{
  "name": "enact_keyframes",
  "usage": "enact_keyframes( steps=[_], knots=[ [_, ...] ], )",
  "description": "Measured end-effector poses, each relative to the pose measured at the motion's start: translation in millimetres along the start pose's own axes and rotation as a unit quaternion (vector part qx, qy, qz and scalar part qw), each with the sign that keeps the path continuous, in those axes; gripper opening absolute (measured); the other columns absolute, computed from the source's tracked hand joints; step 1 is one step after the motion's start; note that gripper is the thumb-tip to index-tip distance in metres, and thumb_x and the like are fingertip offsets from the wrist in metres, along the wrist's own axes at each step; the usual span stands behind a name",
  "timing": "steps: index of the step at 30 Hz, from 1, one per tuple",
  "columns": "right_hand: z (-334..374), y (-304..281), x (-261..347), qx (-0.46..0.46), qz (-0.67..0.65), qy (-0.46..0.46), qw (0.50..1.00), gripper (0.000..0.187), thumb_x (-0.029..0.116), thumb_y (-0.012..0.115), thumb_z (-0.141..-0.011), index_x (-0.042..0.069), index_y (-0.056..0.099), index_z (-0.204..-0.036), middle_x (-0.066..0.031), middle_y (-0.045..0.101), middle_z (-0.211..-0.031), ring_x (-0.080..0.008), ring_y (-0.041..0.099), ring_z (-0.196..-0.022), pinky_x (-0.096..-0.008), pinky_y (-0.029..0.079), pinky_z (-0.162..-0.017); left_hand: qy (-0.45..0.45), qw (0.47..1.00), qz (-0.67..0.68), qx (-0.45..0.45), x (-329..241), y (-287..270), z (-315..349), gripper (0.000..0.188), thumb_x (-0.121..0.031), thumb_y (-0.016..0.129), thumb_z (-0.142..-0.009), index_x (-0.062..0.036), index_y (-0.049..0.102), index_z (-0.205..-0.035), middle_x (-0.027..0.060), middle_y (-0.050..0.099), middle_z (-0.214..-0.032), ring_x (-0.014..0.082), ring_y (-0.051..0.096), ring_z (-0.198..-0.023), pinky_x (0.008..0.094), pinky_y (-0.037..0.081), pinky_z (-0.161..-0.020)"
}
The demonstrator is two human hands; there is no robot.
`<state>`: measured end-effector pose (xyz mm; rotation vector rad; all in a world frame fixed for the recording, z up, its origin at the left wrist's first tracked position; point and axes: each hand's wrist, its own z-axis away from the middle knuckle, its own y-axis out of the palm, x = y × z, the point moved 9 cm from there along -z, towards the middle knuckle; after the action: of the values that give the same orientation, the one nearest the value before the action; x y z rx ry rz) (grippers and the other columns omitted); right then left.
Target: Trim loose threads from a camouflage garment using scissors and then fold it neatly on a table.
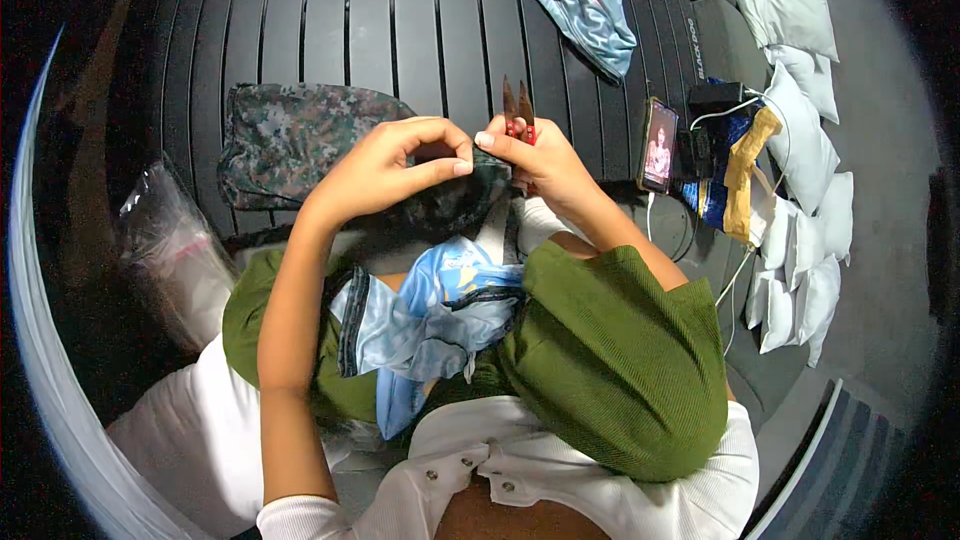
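Note:
My right hand (540, 160) is closed around scissors (525, 108) with red handles, their two blades apart and pointing away from me. Its thumb and fingers also pinch the edge of a dark cloth (491, 178) that hangs below. Close beside it, my left hand (395, 168) has thumb and index fingertips brought together in a pinch; whatever lies between them is too small to see. A folded camouflage-patterned cloth (300, 145) lies on the table to the left of my hands. Across my lap rests a light-blue shiny garment (430, 315) with dark trim.
The table (370, 20) has dark slats. Another light-blue garment (590, 10) lies at its far right. Right of my hands stand a lit phone (657, 145), black chargers with white cables (715, 97) and a blue-and-yellow packet (742, 175). White stuffed pouches (785, 15) line the right; a clear plastic bag (178, 250) sits left.

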<state>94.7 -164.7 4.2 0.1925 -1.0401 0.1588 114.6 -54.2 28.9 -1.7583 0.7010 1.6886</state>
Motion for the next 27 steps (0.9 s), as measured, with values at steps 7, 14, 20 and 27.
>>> enact_keyframes(
  steps=[7, 14, 20, 27],
  knots=[
    [0, -1, 1, 0.002, 0.005, -0.004, 1.000, 0.019, 0.027, 0.060, -0.082, 0.014, 0.053, -0.071, 0.0103, 0.040, -0.054, 0.0002, 0.030, -0.041, -0.0176, 0.020, -0.037, -0.024, 0.988, 0.148, -0.023, 11, -4, -2, 0.020, -0.016, 0.053, -0.087, -0.0004, 0.053, -0.100, 0.0001, 0.054, -0.093, 0.0074, 0.050, -0.088, 0.0218, 0.040, -0.081],
    [-2, -1, -2, 0.006, -0.022, -0.002, 1.000, 0.015, 0.027, 0.060, -0.081, 0.014, 0.055, -0.075, 0.0102, 0.041, -0.053, 0.0001, 0.030, -0.039, -0.0172, 0.020, -0.036, -0.117, 0.964, 0.237, -0.004, 30, 2, 0, 0.024, -0.013, 0.056, -0.084, -0.0018, 0.052, -0.104, 0.0019, 0.056, -0.095, 0.0064, 0.052, -0.090, 0.0209, 0.041, -0.081],
    [-3, -15, 0, -0.035, -0.026, -0.031, 0.999, 0.026, 0.035, 0.048, -0.088, 0.010, 0.054, -0.087, 0.0075, 0.041, -0.059, -0.0010, 0.031, -0.044, -0.0176, 0.023, -0.039, -0.109, 0.953, 0.282, -0.018, 23, 5, -1, 0.029, -0.007, 0.060, -0.080, -0.0026, 0.051, -0.108, -0.0014, 0.057, -0.089, 0.0050, 0.054, -0.084, 0.0188, 0.042, -0.076],
    [13, -26, 46, -0.093, 0.260, -0.214, 0.937, 0.026, 0.030, 0.046, -0.089, 0.004, 0.047, -0.086, 0.0025, 0.043, -0.072, -0.0063, 0.036, -0.059, -0.0206, 0.032, -0.049, -0.154, 0.944, 0.284, -0.060, 29, 0, 1, 0.031, -0.013, 0.060, -0.080, -0.0052, 0.054, -0.109, -0.0048, 0.058, -0.078, 0.0014, 0.049, -0.071, 0.0149, 0.037, -0.064]
  ],
)
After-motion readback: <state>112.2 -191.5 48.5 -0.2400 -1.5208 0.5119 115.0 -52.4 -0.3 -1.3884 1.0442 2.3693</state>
